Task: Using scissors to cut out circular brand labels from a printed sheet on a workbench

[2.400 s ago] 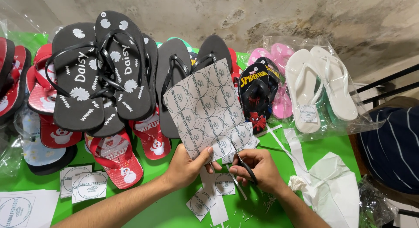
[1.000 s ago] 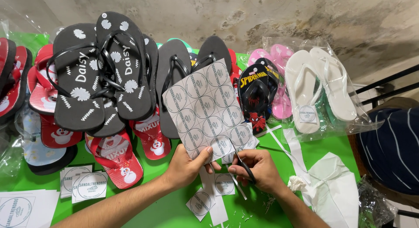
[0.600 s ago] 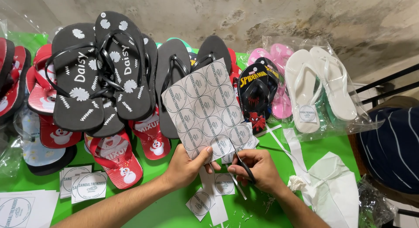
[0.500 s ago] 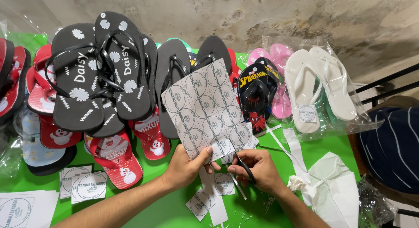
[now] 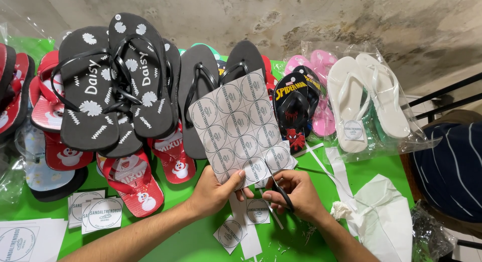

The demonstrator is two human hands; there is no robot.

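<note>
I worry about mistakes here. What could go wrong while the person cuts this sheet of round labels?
The left hand pinches the label sheet close to the scissors in the right hand, so a fingertip might be nicked. The sheet hangs unsupported, so a cut may wander into a printed circle.

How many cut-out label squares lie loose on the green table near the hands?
2, maybe more. One label square lies between the wrists, just below the left hand and right hand. Another label square lies lower left of it. Others may be hidden under the sheet.
</note>
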